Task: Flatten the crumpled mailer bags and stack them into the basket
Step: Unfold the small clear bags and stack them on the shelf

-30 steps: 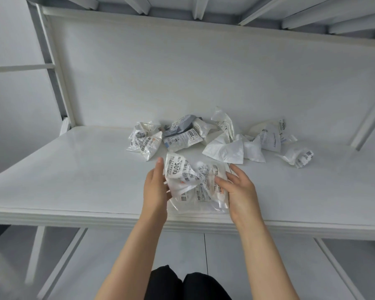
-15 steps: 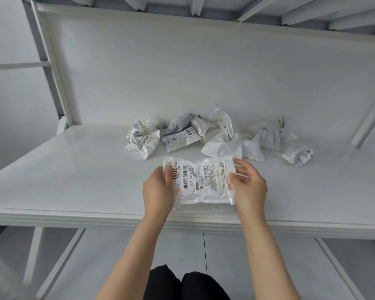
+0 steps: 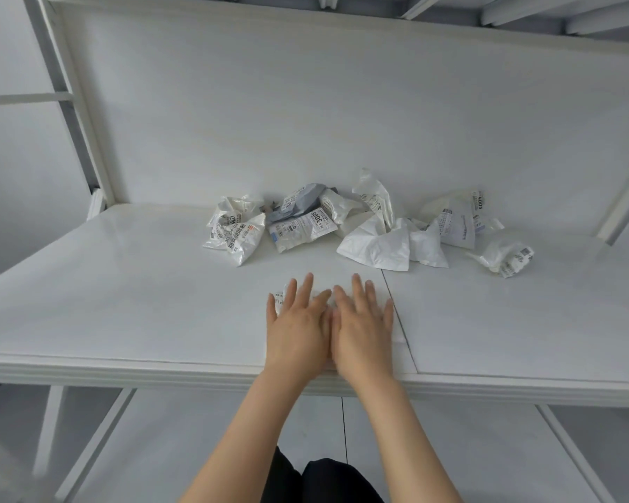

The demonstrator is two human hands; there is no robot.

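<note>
Your left hand (image 3: 298, 330) and your right hand (image 3: 364, 328) lie side by side just below the centre of the frame. Both are palm down with fingers straight and a little spread, and their inner edges touch. Both press flat on a mailer bag (image 3: 279, 298) that lies on the white table (image 3: 142, 303) close to its front edge. Your hands cover nearly all of the bag, so only a printed corner shows to the left of your left fingers (image 3: 290, 290). A thin dark seam (image 3: 396, 314) in the tabletop runs up the frame just to the right of your right hand. Higher in the frame, well apart from your hands, a row of crumpled bags (image 3: 378, 245) sits near the white back panel (image 3: 342, 103). At its left end is a bag with barcode labels (image 3: 235, 230). Beside that, a grey bag (image 3: 298, 199) rests behind a labelled white one (image 3: 302, 228). A small crumpled bag (image 3: 505, 254) lies alone at the right end. A white frame post (image 3: 69, 96) rises at the upper left, and dark trousers (image 3: 305, 481) show at the bottom centre.
</note>
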